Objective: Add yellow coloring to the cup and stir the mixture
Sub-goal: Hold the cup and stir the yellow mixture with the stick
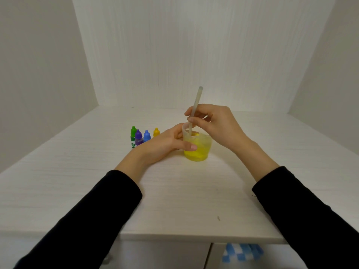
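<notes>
A small clear plastic cup point(202, 150) stands on the white table point(174, 200), holding yellow liquid. My left hand point(163, 144) grips the cup from its left side, thumb across the front wall. My right hand point(215, 121) pinches a pale translucent stick point(197, 98) that stands nearly upright with its lower end in the liquid. The yellow coloring bottle point(156, 132) stands capped behind my left hand, partly hidden by it.
Green point(133, 135), purple point(138, 137) and blue point(147, 135) dropper bottles stand in a row left of the yellow one. White walls enclose the table on three sides. A blue-and-white checked cloth point(242, 251) shows below the front edge.
</notes>
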A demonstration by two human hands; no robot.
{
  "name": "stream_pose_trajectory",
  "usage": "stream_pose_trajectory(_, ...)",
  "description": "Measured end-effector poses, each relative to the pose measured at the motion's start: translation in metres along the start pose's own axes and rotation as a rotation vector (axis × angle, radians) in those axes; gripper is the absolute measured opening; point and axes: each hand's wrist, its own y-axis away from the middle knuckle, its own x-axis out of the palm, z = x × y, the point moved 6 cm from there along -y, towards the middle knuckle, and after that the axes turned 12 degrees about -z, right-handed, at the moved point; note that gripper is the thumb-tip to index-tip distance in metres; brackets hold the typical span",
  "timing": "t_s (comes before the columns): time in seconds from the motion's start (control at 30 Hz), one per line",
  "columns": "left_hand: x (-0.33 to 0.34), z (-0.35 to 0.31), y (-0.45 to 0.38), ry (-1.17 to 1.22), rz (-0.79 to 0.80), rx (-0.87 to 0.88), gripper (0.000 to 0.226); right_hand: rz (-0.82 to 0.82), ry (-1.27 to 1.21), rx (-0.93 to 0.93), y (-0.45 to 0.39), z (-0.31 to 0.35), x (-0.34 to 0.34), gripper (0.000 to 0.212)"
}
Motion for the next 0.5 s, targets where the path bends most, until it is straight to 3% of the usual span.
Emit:
stream_pose_trajectory(0.27,-0.003,0.005,-0.003,0.013,-0.017,-0.038,0.076,0.006,0.168,-0.060,-0.004,-0.001,-0.013,0.014)
stream_pose_trajectory(0.5,-0.003,0.005,-0.002,0.010,-0.019,-0.032,0.072,0.052,0.092,0.002,-0.002,0.000,-0.015,0.013)
